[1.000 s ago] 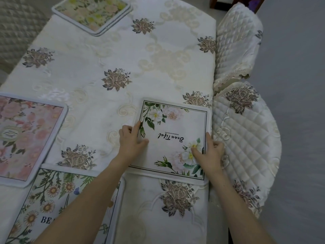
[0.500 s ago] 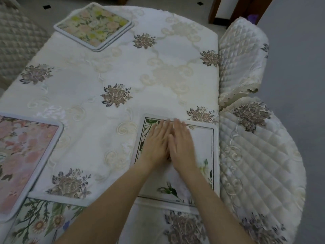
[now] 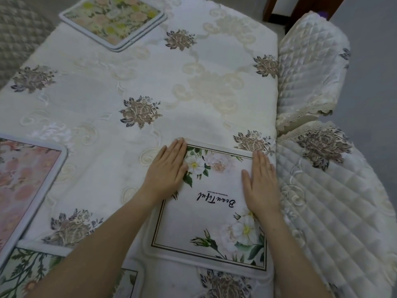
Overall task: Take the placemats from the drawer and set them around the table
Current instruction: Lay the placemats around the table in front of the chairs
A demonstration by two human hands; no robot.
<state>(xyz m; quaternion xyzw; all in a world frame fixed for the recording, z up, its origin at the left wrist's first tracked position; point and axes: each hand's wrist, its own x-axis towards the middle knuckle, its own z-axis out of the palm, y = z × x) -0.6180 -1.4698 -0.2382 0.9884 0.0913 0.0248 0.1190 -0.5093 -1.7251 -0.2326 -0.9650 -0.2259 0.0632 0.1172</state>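
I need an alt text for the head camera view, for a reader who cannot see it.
Two bare hands, left hand and right hand, press flat on a white floral placemat at the right edge of a table with an embroidered cream tablecloth. A pink placemat, a daisy placemat and a yellow-flowered placemat lie elsewhere; a quilted chair stands beside.

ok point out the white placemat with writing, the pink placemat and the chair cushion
white placemat (image 3: pixel 206 222), head view, on its blank middle below the writing
pink placemat (image 3: pixel 28 181), head view, on its flowered face
chair cushion (image 3: pixel 335 211), head view, on its quilted seat
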